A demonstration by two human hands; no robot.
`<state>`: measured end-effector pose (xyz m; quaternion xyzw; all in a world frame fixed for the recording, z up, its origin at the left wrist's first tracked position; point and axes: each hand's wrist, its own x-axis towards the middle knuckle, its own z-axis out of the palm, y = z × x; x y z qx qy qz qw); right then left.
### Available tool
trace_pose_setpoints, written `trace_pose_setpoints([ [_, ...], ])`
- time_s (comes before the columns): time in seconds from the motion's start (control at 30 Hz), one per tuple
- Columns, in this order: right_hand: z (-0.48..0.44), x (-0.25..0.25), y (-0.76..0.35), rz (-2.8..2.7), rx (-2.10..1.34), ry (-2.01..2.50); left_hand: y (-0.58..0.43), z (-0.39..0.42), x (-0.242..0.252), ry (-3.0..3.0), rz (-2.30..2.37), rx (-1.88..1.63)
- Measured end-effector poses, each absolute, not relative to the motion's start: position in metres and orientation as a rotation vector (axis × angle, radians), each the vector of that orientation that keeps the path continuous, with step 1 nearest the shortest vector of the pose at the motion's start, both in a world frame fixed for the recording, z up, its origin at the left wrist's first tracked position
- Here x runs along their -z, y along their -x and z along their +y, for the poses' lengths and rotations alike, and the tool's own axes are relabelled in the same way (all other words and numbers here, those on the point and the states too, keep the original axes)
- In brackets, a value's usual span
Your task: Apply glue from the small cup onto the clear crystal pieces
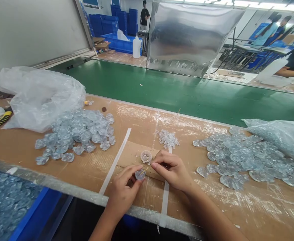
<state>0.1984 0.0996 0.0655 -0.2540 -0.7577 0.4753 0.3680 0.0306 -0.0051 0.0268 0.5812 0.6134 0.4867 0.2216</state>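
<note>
Between thumb and fingers, my left hand [125, 187] grips a clear plastic piece [140, 174], small and rounded. My right hand [173, 169] pinches a thin wooden toothpick [147, 168], whose tip reaches the top of that piece. Just beyond both hands stands a little clear cup [146, 156] on a flat cardboard sheet [130, 152]. A small heap of tiny clear bits [167, 138] lies past my right hand. Larger heaps of clear pieces spread out on the left [79, 129] and of flatter clear pieces on the right [237, 155].
White tape strips [117, 159] mark the brown worktop. A plastic bag [44, 93] and a yellow-black cutter [1, 119] lie left; another filled bag [280, 134] lies right. Behind runs a green belt [137, 83]. A blue bin [28, 214] of pieces sits lower left. Other people stand farther off.
</note>
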Motion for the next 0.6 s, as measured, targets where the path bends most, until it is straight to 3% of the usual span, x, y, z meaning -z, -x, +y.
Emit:
trace_pose_setpoints([
  [0.6,0.1009,-0.0663,-0.2001,-1.977,-1.233,0.636,-0.0299,-0.0054,-0.0276,-1.624,1.704,-1.34],
])
